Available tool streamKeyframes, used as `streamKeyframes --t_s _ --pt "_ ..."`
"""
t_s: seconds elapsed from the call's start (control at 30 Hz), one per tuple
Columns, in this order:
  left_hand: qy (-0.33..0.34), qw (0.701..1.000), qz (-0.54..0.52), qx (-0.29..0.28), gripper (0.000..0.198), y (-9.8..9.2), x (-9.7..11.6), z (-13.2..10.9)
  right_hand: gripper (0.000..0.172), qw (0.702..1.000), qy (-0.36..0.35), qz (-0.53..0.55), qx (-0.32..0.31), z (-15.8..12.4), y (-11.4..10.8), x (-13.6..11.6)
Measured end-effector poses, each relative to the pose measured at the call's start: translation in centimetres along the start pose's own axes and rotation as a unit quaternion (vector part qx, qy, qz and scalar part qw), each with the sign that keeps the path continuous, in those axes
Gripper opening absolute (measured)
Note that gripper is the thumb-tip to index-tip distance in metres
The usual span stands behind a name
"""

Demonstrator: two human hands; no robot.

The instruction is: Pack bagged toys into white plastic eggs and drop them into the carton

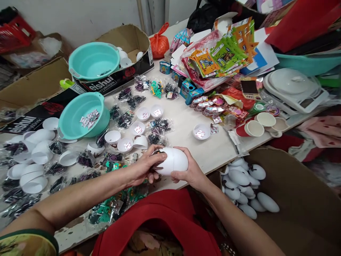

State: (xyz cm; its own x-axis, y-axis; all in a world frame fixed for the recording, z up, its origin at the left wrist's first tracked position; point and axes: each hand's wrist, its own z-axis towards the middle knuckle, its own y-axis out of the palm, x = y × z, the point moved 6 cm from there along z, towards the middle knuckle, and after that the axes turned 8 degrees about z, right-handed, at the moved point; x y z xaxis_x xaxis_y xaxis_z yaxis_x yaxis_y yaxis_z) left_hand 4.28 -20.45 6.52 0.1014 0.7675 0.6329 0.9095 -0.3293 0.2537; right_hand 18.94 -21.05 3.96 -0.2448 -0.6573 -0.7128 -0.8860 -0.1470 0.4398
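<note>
A white plastic egg [174, 160] lies sideways between my two hands, just above the table's front edge. A seam runs around its middle, and a dark printed pattern shows at its left end. My left hand [150, 161] grips that end, thumb on top. Around the right end wrap the fingers of my right hand [190, 169]. Beyond my hands stand several white half shells, one of them a shell [137, 128] with a small printed packet inside. Clear bags with green toy parts [106, 209] lie under my left forearm. Whatever the egg contains is hidden.
Two turquoise basins [80, 129] stand at the left, the nearer holding small packets. A cardboard box [293, 199] at the lower right holds several white eggs [239, 177]. Snack bags [223, 53], paper cups [253, 128] and a white kitchen scale [293, 89] crowd the right side.
</note>
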Motion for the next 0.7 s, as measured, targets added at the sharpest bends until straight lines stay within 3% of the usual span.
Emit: streamKeyframes --t_s 0.13,0.33,0.47,0.6,0.7 --pt "-0.006 1.000 0.015 0.014 0.049 0.3 -0.4 0.0 0.088 1.000 0.021 -0.007 0.006 -0.6 0.2 0.6" --pt "-0.014 1.000 0.010 -0.011 0.052 0.2 -0.4 1.2 0.091 1.000 0.023 -0.003 0.010 -0.7 -0.5 1.0" --pt "-0.020 1.000 -0.004 -0.012 0.059 0.1 -0.8 3.1 0.078 0.995 0.068 0.068 0.023 0.5 -1.7 3.0" --pt "0.045 0.996 0.061 0.039 0.070 0.5 -1.3 3.9 0.076 0.989 0.076 0.105 0.066 0.6 -2.1 4.2" --pt "0.127 0.982 0.100 0.096 0.053 0.9 -1.9 3.0 0.075 0.981 0.081 0.139 0.111 -0.9 -1.9 5.4"
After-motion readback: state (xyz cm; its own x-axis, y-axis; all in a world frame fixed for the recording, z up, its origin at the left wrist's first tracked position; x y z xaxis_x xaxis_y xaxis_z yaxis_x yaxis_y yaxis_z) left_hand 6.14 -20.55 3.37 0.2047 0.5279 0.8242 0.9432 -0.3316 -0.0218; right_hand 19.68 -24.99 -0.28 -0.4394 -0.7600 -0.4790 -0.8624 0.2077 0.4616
